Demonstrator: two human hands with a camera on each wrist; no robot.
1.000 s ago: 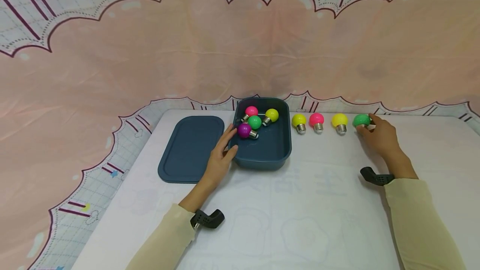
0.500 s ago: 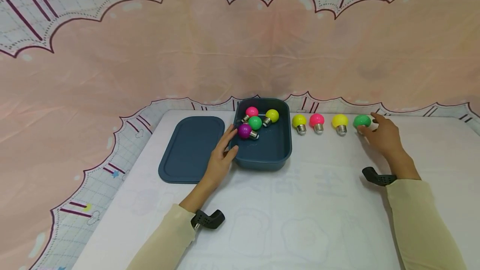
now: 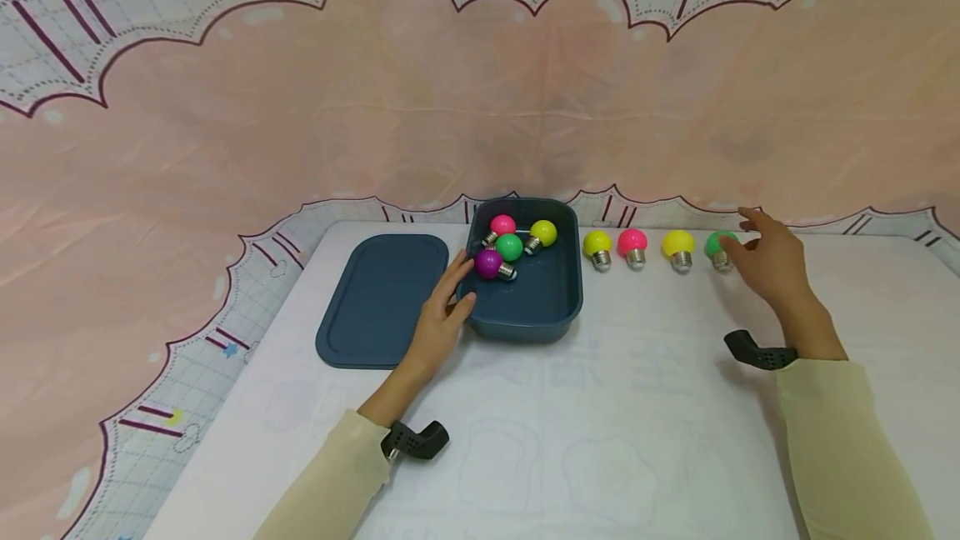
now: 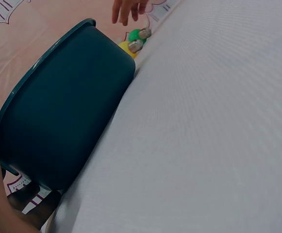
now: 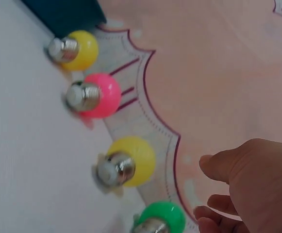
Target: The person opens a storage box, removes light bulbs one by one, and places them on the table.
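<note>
Right grip (image 3: 768, 261) spread beside green bulb (image 3: 717, 246), left grip (image 3: 442, 315) relaxed against bin (image 3: 525, 319), four bulbs inside, four outside

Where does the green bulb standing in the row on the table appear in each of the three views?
Head: green bulb at the row's right end, beside the right hand.
Left wrist: top centre, small, past the bin's far corner.
Right wrist: bottom edge, centre, by the fingers.
Shared landmark: the yellow bulb next to it.
</note>
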